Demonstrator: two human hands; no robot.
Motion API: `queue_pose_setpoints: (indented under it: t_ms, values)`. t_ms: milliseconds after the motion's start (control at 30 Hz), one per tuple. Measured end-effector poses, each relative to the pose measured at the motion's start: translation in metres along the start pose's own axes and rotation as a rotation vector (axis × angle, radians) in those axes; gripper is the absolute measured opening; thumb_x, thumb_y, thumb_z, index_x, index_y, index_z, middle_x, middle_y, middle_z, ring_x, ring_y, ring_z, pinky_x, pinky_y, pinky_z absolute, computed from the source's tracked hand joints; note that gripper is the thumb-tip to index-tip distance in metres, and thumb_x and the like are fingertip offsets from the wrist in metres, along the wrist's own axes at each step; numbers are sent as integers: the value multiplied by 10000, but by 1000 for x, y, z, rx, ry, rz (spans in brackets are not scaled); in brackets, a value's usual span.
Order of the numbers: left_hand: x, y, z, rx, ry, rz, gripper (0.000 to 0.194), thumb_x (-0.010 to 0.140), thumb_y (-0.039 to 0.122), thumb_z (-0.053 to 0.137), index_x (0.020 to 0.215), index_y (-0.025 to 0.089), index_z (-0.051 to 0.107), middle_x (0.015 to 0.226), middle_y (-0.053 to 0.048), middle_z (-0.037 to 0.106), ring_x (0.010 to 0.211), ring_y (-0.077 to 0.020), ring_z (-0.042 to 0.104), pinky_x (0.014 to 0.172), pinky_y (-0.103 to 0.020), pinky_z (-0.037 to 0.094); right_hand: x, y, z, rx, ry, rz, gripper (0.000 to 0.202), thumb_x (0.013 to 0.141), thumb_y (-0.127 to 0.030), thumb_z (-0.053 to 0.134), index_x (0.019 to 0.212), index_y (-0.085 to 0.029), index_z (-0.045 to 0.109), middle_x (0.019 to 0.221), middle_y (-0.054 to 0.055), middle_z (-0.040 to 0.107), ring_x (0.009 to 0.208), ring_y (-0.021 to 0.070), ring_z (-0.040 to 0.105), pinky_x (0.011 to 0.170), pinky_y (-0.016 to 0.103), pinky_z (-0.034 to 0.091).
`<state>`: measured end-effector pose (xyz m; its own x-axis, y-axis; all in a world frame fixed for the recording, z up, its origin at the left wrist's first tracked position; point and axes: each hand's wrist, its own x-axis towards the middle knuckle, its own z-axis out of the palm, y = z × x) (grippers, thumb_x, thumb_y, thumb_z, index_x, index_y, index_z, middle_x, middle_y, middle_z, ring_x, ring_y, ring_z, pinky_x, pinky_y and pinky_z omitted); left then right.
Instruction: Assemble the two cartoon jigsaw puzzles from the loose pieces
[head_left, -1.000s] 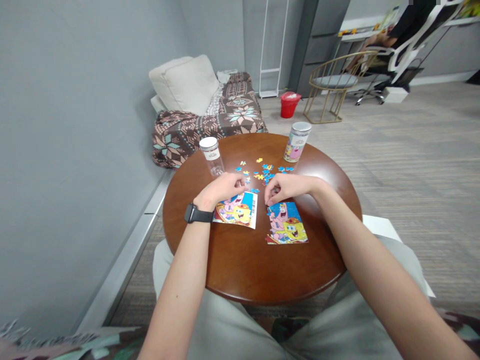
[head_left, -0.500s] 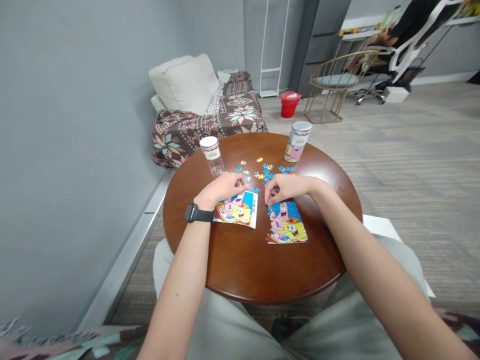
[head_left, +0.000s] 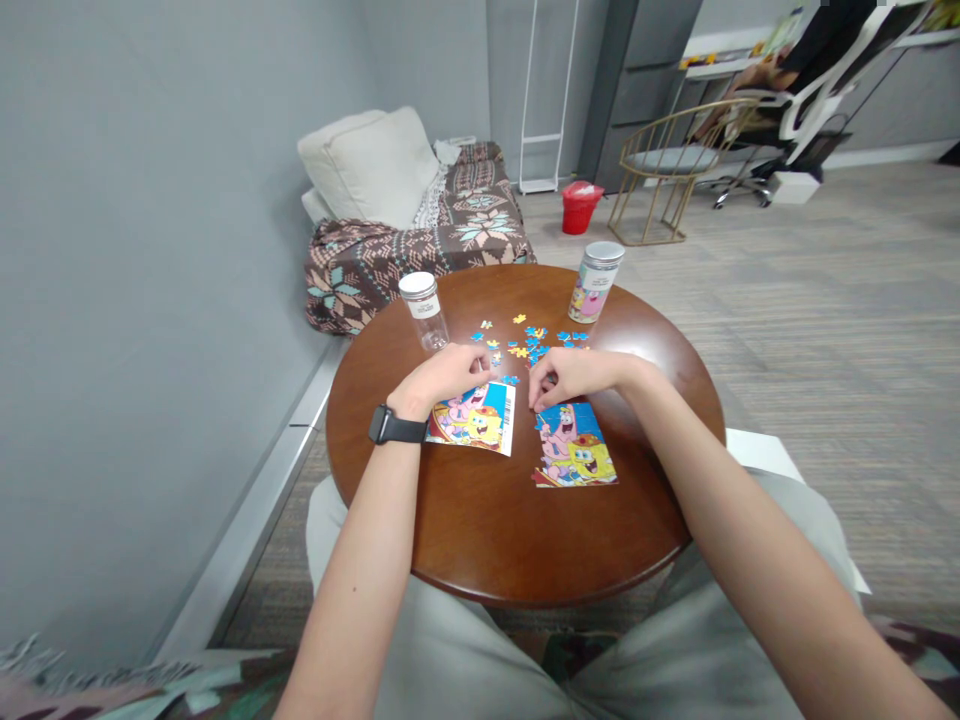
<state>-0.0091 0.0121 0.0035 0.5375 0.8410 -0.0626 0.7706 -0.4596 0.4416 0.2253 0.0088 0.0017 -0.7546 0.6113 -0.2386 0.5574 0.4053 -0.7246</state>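
Observation:
A partly joined jigsaw puzzle (head_left: 574, 455) with a yellow and a pink cartoon figure lies on the table. At its upper left corner is my right hand (head_left: 570, 378), fingertips pinched down on a puzzle piece mostly hidden by the fingers. Left of the puzzle lies a printed picture card (head_left: 480, 425) with the same figures. Over its top edge rests my left hand (head_left: 450, 375), fingers curled together; whatever they may hold is hidden. Several loose puzzle pieces (head_left: 534, 340) are scattered just beyond both hands.
A clear jar with a white lid (head_left: 424, 305) stands at the table's left. A printed can (head_left: 596, 285) stands at the far right of the round wooden table (head_left: 510, 545). Behind are a covered sofa (head_left: 420, 245), a red bin (head_left: 579, 210) and a seated person (head_left: 814, 45).

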Motion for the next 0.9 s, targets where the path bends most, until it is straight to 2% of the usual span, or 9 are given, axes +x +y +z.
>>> queue_pose_setpoints:
  t_ms: [333, 500, 667, 900]
  values:
    - [-2, 7, -4, 2, 17, 10, 197, 827, 337, 558, 835, 164, 652, 745, -23, 651, 654, -136, 560, 595, -235, 379, 0, -2, 0, -14, 6, 33, 231, 650, -380, 738, 752, -173, 754, 663, 10, 687, 581, 114, 535, 541, 237, 381]
    - [-2, 21, -4, -39, 83, 149, 158, 806, 300, 598, 814, 155, 659, 747, -8, 610, 671, -122, 531, 622, -231, 378, -3, -1, -3, 72, 73, 34, 188, 698, -339, 678, 750, -160, 694, 668, 13, 682, 596, 126, 580, 560, 236, 420]
    - [2, 36, 9, -38, -97, 335, 244, 696, 371, 751, 795, 167, 663, 692, 29, 548, 650, -113, 487, 598, -226, 341, -11, 1, -8, 144, 24, 119, 142, 719, -300, 617, 741, -160, 625, 603, -7, 651, 482, 109, 563, 503, 233, 425]
    - [9, 39, 20, -19, -106, 360, 232, 714, 347, 758, 704, 164, 616, 672, 36, 524, 639, -107, 462, 588, -233, 305, -10, 2, -7, 64, -50, 182, 328, 586, -378, 762, 800, -163, 639, 617, -15, 648, 551, 128, 577, 508, 231, 413]
